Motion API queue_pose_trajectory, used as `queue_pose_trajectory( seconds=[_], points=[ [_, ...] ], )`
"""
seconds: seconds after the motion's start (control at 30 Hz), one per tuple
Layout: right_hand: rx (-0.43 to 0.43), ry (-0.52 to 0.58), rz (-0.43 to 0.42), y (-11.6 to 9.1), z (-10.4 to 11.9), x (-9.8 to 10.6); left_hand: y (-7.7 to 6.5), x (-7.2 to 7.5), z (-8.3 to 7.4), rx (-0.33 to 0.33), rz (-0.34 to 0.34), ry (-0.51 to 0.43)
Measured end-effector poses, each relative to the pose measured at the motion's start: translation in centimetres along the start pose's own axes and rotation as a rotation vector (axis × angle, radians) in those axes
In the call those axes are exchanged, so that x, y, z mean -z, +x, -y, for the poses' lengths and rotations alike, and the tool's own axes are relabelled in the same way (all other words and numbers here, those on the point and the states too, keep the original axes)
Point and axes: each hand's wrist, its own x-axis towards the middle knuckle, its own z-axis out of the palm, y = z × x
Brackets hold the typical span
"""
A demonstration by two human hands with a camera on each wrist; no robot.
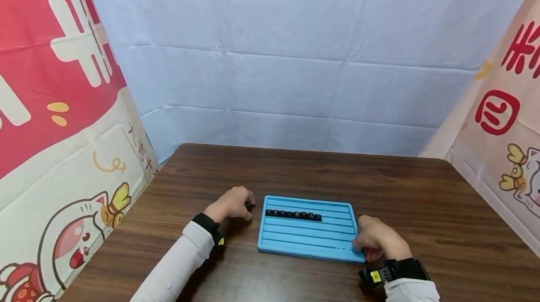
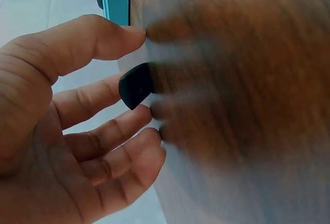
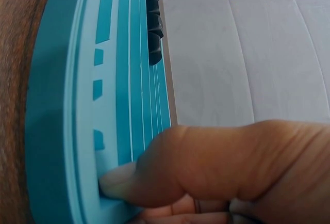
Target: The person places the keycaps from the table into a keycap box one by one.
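Observation:
A light-blue ridged tray [image 1: 303,234] lies on the table, with a row of several black keycaps [image 1: 293,215] in one of its upper slots. My right hand [image 1: 381,238] grips the tray's near right corner; in the right wrist view the thumb [image 3: 154,175] presses on the rim, while the other fingers are mostly hidden. Left of the tray, my left hand [image 1: 232,205] is over the table with its fingertips down. A loose black keycap [image 2: 137,85] is by its index fingertip in the left wrist view, and a gap separates it from the thumb [image 2: 98,38].
The brown wooden table [image 1: 337,170] carries the tray. A pale cloth [image 1: 287,58] hangs behind it, and printed banners [image 1: 84,152] stand at the left and right sides. Both wrists wear black straps [image 1: 206,227] with camera units.

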Motion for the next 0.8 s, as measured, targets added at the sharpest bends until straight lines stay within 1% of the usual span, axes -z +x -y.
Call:
queue_pose_trajectory(
  seconds=[0.2, 0.37, 0.53, 0.67, 0.8],
  points=[
    [0.007, 0.013, -0.002, -0.07, -0.06, 0.07, 0.07, -0.09, 0.0, -0.008, -0.003, -0.041],
    [0.007, 0.005, -0.009, -0.21, -0.05, 0.06, 0.02, -0.24, 0.25, 0.014, 0.016, -0.122],
    [0.009, 0.006, -0.007, -0.27, -0.04, 0.12, -0.17, -0.19, 0.48, 0.018, 0.008, -0.19],
    [0.021, 0.001, -0.025, -0.42, -0.04, 0.05, -0.34, -0.06, 0.46, 0.024, 0.003, -0.213],
    [0.02, 0.003, -0.021, -0.43, 0.02, 0.02, -0.44, 0.05, 0.28, 0.029, 0.004, -0.203]
  ],
)
